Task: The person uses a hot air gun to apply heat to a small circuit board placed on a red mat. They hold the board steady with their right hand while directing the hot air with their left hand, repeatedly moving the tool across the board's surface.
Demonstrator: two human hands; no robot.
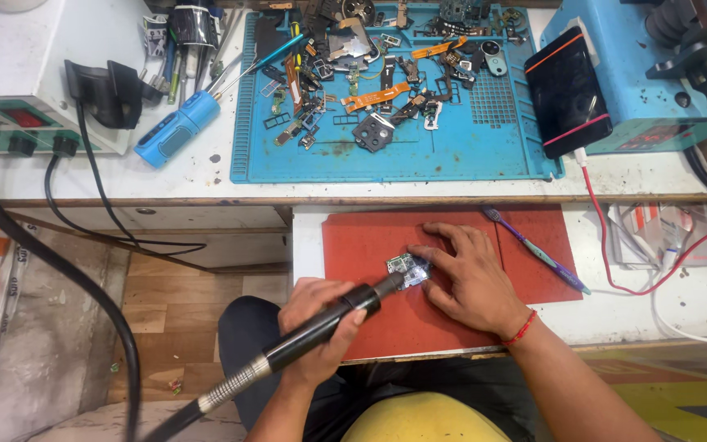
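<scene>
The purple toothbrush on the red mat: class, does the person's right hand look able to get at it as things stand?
Probably yes. The right hand lies flat on the red mat, pinning a small circuit board, and the purple toothbrush lies just beside it with nothing between. The hand would have to let go of the board.

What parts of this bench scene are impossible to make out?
Head view only:
- Small circuit board: components too small; right hand covers its right side.
- Black tool handpiece: its tip is too small to read; left hand wraps the body.
- Loose parts on blue mat: too small to identify.
</scene>
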